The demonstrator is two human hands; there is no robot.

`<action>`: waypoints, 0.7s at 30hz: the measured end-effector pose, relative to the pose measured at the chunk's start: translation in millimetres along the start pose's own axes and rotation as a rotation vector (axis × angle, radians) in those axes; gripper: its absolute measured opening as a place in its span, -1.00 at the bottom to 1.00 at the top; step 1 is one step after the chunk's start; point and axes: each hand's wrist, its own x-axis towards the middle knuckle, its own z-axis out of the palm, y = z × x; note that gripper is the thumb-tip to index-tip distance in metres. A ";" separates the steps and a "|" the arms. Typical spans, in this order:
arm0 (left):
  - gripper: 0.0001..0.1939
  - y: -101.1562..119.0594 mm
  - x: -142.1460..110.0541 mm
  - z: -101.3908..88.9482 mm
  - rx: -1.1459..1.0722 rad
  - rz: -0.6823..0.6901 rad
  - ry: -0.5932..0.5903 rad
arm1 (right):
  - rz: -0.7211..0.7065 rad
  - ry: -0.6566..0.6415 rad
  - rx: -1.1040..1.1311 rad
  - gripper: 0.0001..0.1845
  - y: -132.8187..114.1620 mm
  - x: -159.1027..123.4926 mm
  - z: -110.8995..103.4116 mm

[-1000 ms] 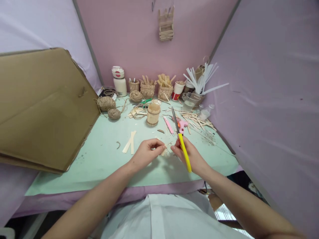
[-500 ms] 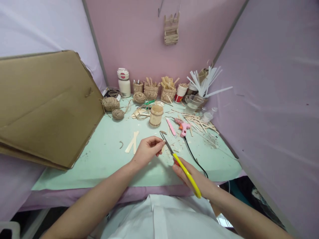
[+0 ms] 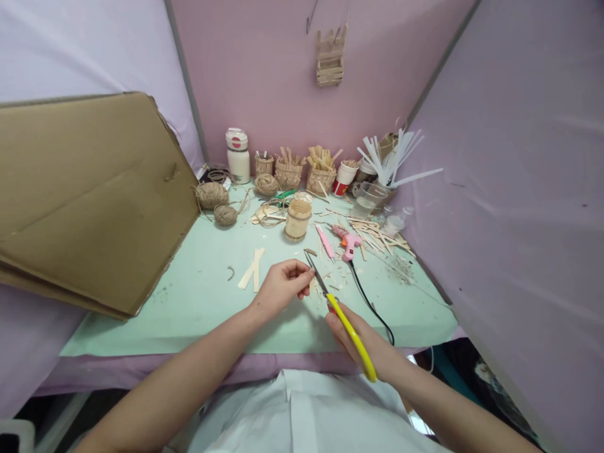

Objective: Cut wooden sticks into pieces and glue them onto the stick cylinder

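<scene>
My right hand [image 3: 356, 333] grips a pair of yellow-handled scissors [image 3: 352, 333], their blades pointing up and left towards my other hand. My left hand [image 3: 285, 281] is closed in a pinch beside the blade tips; whatever its fingertips hold is too small to make out. Beyond the hands stands a small wooden cup [image 3: 297, 220] banded with twine. Two crossed flat wooden sticks [image 3: 251, 269] lie left of my left hand. A pink pen-shaped cutter [image 3: 324, 243] and a pink glue gun [image 3: 348, 241] rest past the scissors.
A large cardboard sheet [image 3: 94, 201] leans at the left. Twine balls [image 3: 212, 195], a white jar [image 3: 238, 157], stick-filled baskets [image 3: 321, 176], a paper cup [image 3: 345, 178] and white glue sticks [image 3: 394, 157] line the back. Loose sticks [image 3: 377, 234] lie right; a black cord [image 3: 368, 299] runs to the front edge.
The scissors have swung from upright to slanting left, their tips now by my left fingertips. My right hand has moved down towards me. The whole view has shifted slightly.
</scene>
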 end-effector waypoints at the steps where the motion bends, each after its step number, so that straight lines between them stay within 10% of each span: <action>1: -0.73 0.2 0.0 -0.1 0.000 -0.002 -0.003 | 0.004 -0.001 -0.001 -0.58 0.2 -0.2 -0.2; 21: -0.69 1.5 -2.8 5.9 -0.072 -0.081 -0.039 | -0.044 -0.005 0.021 -0.59 17.1 1.5 5.8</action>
